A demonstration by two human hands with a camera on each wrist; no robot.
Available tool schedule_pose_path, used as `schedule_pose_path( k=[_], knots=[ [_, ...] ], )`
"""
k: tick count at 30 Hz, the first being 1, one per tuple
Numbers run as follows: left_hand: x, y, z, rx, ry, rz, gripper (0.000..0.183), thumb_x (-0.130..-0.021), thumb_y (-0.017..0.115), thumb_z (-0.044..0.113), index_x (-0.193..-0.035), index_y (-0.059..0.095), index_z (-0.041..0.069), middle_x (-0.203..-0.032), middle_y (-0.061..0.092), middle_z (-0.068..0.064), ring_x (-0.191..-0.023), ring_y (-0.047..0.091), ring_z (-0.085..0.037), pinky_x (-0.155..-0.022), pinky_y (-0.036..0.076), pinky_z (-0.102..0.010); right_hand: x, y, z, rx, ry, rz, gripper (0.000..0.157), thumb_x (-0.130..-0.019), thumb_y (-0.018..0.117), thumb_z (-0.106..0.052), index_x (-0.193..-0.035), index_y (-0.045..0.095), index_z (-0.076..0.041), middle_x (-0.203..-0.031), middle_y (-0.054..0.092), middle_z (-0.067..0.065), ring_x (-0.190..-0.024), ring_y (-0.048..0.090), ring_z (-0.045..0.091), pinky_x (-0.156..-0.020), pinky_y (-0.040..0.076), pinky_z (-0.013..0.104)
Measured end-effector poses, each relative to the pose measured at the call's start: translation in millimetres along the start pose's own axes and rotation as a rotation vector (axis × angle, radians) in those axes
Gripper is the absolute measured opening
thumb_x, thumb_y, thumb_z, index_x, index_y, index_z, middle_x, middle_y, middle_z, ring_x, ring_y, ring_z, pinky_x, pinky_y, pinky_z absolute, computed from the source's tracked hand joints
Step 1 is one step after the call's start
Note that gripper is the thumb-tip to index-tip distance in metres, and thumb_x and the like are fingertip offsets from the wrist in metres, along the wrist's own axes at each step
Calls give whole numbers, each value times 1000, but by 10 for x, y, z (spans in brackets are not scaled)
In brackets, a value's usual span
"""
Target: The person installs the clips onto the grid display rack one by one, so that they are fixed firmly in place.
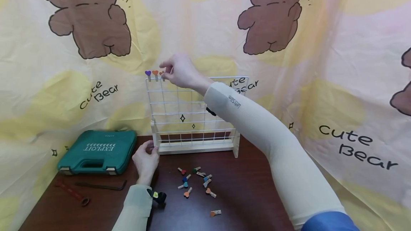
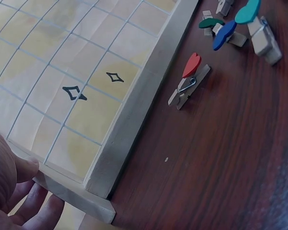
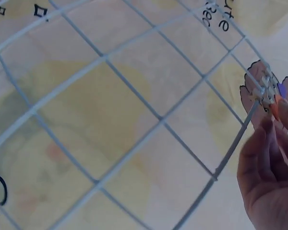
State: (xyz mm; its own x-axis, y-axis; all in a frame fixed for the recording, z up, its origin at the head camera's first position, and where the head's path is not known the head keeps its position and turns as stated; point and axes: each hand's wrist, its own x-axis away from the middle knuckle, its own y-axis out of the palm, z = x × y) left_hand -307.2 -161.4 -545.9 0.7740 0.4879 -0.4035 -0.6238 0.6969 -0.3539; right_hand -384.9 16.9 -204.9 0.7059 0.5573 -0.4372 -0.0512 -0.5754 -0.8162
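A white wire grid stands in a pale wooden base (image 1: 196, 149) on the dark table. My right hand (image 1: 181, 71) is at the grid's top wire, near its left end, pinching a small wooden clothespin with an orange heart (image 3: 274, 109) between thumb and fingertips. Just left of it, a purple-heart clothespin (image 1: 148, 74) and an orange-heart clothespin (image 1: 155, 74) sit clipped on that wire. Low at the left side, my left hand (image 1: 146, 161) holds the base's end piece (image 2: 81, 199), thumb on one face and fingers on the other. Several loose clothespins, including a red-heart one (image 2: 191, 79), lie before the base.
On the left of the table lie a green tool case (image 1: 99, 152), a red-handled wrench (image 1: 74, 192) and a dark L-shaped bar (image 1: 102, 186). One orange-heart clothespin (image 1: 216, 212) lies nearer the front. A bear-print cloth (image 1: 192, 20) hangs behind the grid.
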Motion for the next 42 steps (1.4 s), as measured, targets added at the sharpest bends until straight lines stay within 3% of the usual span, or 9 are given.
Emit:
schedule_pose_path(
  k=[4,8,11,19,22,26,32,37,42],
  knots=[
    [-14,-16,8,5,-35,-14,17,-91,79,7,-108,79,7,-99,80,-11,-89,73,-30,-81,50,-47,256,1,80,-81,-42,120,37,-100,74,-17,-135,71,-5,-96,73,3,-81,68,13,-78,55,24],
    [-10,-25,-1,6,-43,-16,14,-91,80,8,-106,79,8,-97,80,-10,-88,72,-30,-78,50,-46,697,54,255,-99,-142,222,26,-98,76,-15,-122,76,-4,-92,74,3,-74,67,12,-72,56,26],
    [-4,-37,-3,0,-38,-12,13,-91,80,8,-103,79,8,-95,80,-9,-86,72,-30,-76,49,-45,1126,173,441,-99,-210,224,18,-97,77,-14,-112,80,-5,-88,76,1,-67,64,9,-65,55,25],
    [5,-16,-40,5,-29,4,11,-90,81,8,-100,79,8,-92,80,-9,-83,70,-29,-74,47,-43,2378,742,913,-233,-168,-39,7,-95,79,-10,-100,82,-13,-89,78,-8,-73,68,2,-65,57,23],
    [-3,-13,-42,1,-29,-2,11,-90,81,8,-101,79,8,-93,80,-9,-84,70,-29,-75,47,-43,2785,1008,1058,-234,-205,-151,10,-93,79,-9,-98,82,-18,-89,76,-11,-76,66,-3,-67,55,18],
    [-9,-16,-31,0,-24,-7,11,-91,81,9,-101,79,7,-93,80,-10,-85,70,-31,-76,47,-44,3206,1298,1107,-221,-263,-338,9,-93,81,-12,-101,82,-15,-91,77,-10,-79,66,-8,-69,51,11],
    [-26,-46,-11,-6,-23,-3,12,-91,80,8,-102,79,6,-94,79,-12,-86,69,-33,-75,46,-45,3525,1550,987,-179,-247,-532,13,-93,83,-24,-104,81,-17,-88,75,-15,-71,58,-16,-63,45,5],
    [-19,-40,-34,-25,-31,-11,11,-91,80,9,-103,79,8,-95,79,-11,-86,69,-32,-74,46,-44,3607,1659,913,-107,-283,-583,11,-96,79,-20,-107,82,-20,-92,72,-18,-75,55,-18,-67,43,4],
    [-18,-7,-45,-28,-40,-23,11,-92,79,10,-103,79,8,-96,79,-11,-86,69,-31,-75,47,-45,3555,1631,877,-58,-309,-592,13,-96,78,-20,-107,83,-23,-94,69,-20,-76,54,-17,-67,41,5]
  ],
)
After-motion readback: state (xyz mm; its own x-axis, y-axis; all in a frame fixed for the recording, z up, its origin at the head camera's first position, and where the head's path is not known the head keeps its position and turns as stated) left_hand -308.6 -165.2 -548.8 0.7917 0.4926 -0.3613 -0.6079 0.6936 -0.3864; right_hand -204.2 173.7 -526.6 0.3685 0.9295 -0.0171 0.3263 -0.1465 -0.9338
